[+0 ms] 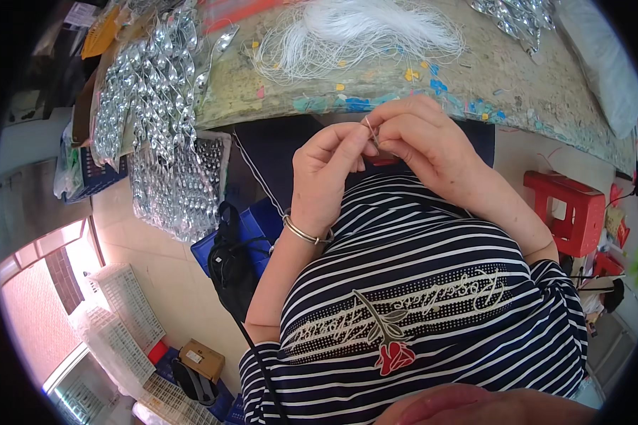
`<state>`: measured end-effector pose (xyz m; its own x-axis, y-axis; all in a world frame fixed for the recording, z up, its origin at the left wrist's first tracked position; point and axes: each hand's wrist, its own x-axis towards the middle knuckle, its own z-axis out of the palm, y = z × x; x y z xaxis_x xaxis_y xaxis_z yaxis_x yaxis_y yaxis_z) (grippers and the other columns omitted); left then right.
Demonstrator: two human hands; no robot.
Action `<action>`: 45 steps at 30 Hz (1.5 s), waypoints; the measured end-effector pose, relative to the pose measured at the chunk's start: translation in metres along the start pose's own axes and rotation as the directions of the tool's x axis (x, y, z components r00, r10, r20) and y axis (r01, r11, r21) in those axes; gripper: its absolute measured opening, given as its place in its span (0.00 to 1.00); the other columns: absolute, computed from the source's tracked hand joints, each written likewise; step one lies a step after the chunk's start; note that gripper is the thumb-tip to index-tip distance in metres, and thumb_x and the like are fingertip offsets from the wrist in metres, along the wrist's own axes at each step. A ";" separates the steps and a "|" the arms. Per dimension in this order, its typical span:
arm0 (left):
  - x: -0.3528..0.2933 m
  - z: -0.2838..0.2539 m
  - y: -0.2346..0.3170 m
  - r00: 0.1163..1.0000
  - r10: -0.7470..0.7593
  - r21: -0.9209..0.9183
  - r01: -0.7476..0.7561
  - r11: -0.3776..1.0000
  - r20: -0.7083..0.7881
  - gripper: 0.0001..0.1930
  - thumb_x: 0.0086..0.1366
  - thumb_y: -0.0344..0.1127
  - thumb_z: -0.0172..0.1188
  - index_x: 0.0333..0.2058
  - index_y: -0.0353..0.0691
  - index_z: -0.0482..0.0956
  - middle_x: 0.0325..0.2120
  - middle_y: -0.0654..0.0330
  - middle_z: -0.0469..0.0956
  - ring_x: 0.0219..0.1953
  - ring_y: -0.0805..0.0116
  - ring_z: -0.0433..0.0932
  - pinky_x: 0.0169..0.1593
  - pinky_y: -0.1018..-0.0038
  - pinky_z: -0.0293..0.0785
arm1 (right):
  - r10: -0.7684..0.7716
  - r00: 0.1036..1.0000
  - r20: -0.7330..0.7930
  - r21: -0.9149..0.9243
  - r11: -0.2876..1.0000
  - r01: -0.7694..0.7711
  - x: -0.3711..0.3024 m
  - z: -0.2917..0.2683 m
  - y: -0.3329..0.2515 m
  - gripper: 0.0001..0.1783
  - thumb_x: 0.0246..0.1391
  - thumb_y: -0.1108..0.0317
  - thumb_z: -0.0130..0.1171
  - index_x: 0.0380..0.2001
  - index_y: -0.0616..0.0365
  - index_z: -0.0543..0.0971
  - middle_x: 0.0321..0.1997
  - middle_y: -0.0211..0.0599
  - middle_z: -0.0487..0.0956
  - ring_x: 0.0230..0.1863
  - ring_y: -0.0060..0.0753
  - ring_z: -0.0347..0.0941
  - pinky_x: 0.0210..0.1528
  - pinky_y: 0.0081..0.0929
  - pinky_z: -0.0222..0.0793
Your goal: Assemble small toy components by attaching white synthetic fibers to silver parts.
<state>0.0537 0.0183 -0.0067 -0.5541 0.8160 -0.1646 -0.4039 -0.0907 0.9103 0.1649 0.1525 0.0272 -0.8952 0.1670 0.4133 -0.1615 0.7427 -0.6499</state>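
Observation:
My left hand (pixel 324 170) and my right hand (pixel 432 145) meet in front of my chest, just below the table's near edge. Thumb and fingers are pinched together on both. Between the fingertips a short bit of thin white string (pixel 368 126) shows, with something small and dark beside it that I cannot make out. The fingers hide most of what is held. On the table beyond my hands lies a loose heap of white strings (pixel 365 32).
Shiny silver twisted strips (pixel 159 85) hang over the worn table (pixel 262 99) at left; more silver strips (pixel 517 18) lie far right beside a clear plastic bag (pixel 602 64). A red stool (pixel 567 212) stands at right. White crates (pixel 124 312) and a cardboard box (pixel 200 360) are lower left.

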 end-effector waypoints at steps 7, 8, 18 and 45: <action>0.000 -0.004 0.001 0.998 -0.056 -0.045 0.056 0.997 0.011 0.06 0.60 0.31 0.59 0.33 0.35 0.79 0.23 0.66 0.76 0.23 0.84 0.68 0.27 0.88 0.62 | -0.013 1.000 -0.008 -0.005 1.000 0.013 0.000 0.003 0.001 0.05 0.47 0.77 0.56 0.29 0.59 0.72 0.41 0.36 0.73 0.41 0.37 0.69 0.45 0.29 0.63; -0.001 -0.003 0.002 0.998 -0.063 -0.034 0.064 0.997 0.008 0.06 0.60 0.31 0.59 0.33 0.35 0.79 0.23 0.66 0.76 0.24 0.84 0.68 0.27 0.88 0.61 | -0.013 1.000 -0.007 -0.004 1.000 0.012 0.000 0.003 0.002 0.05 0.47 0.77 0.56 0.29 0.59 0.72 0.41 0.36 0.73 0.41 0.37 0.69 0.45 0.29 0.63; 0.000 -0.004 0.000 0.998 -0.065 -0.021 0.066 0.998 0.006 0.05 0.60 0.30 0.58 0.34 0.36 0.79 0.23 0.66 0.77 0.24 0.84 0.68 0.27 0.88 0.61 | -0.010 1.000 0.005 -0.014 1.000 0.010 -0.001 0.004 0.002 0.04 0.48 0.75 0.56 0.29 0.59 0.72 0.42 0.36 0.73 0.41 0.38 0.68 0.46 0.28 0.62; -0.003 -0.001 0.000 0.998 -0.026 0.059 0.030 0.998 -0.058 0.04 0.58 0.28 0.59 0.31 0.35 0.79 0.23 0.66 0.76 0.24 0.82 0.68 0.28 0.87 0.61 | 0.351 0.936 -0.031 0.381 0.870 -0.313 0.001 0.004 0.012 0.06 0.57 0.71 0.51 0.34 0.60 0.75 0.38 0.32 0.71 0.41 0.24 0.67 0.45 0.19 0.61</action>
<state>0.0551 0.0155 -0.0065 -0.5845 0.7837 -0.2100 -0.3764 -0.0326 0.9259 0.1604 0.1586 0.0176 -0.8814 0.4373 0.1787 -0.0182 0.3465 -0.9379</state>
